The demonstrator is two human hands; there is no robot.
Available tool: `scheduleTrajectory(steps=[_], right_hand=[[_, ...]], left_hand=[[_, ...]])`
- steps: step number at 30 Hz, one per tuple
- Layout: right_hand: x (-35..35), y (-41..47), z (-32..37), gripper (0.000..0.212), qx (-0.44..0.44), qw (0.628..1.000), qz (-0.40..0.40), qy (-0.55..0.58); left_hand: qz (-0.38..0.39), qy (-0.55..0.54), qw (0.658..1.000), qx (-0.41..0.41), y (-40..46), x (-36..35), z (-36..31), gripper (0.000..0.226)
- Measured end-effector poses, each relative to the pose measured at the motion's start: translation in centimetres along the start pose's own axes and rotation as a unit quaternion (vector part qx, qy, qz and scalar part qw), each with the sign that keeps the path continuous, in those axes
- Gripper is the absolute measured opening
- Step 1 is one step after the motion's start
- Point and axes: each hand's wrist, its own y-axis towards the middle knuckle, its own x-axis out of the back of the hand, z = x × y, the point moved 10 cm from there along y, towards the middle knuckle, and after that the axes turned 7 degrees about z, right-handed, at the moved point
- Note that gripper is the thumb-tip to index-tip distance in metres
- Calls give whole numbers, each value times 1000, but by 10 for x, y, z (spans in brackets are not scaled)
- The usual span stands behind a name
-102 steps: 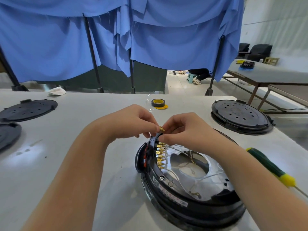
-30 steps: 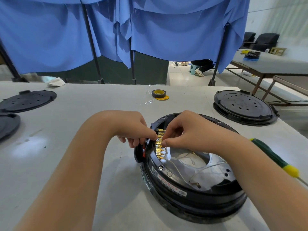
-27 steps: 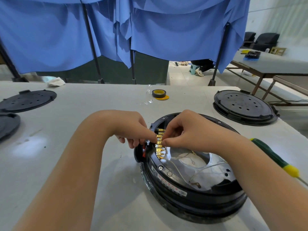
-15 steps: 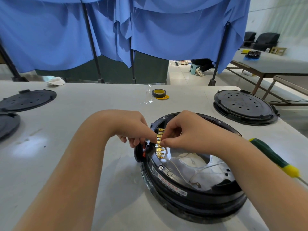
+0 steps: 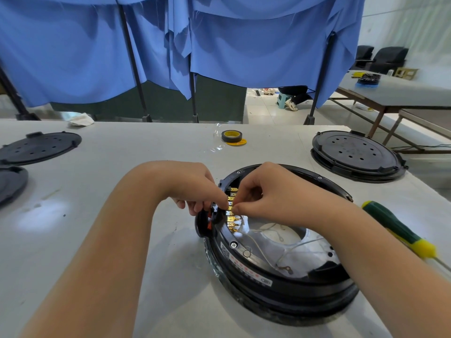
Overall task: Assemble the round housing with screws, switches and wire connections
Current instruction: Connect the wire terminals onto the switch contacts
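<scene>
Left hand centre frame, fingers curled, pinching at row of small brass terminals on left inner rim of round black plastic housing, lower right of centre on white table. Right hand pinches same terminals. Green-yellow screwdriver far right.

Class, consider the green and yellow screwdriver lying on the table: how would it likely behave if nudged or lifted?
The screwdriver has a rounded handle and lies flat on the table, so a sideways nudge would probably roll it. Its thin metal shaft looks rigid, so it should lift as one stiff piece. The thick handle probably makes it handle-heavy.
</scene>
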Motion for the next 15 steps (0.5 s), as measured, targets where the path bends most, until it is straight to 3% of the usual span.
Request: scheduleTrajectory(steps=[15], right_hand=[[0,1,-1,4,-3,1000,-2,-2]], left_hand=[[2,1,1000,-3,-1,-1,-1,29]])
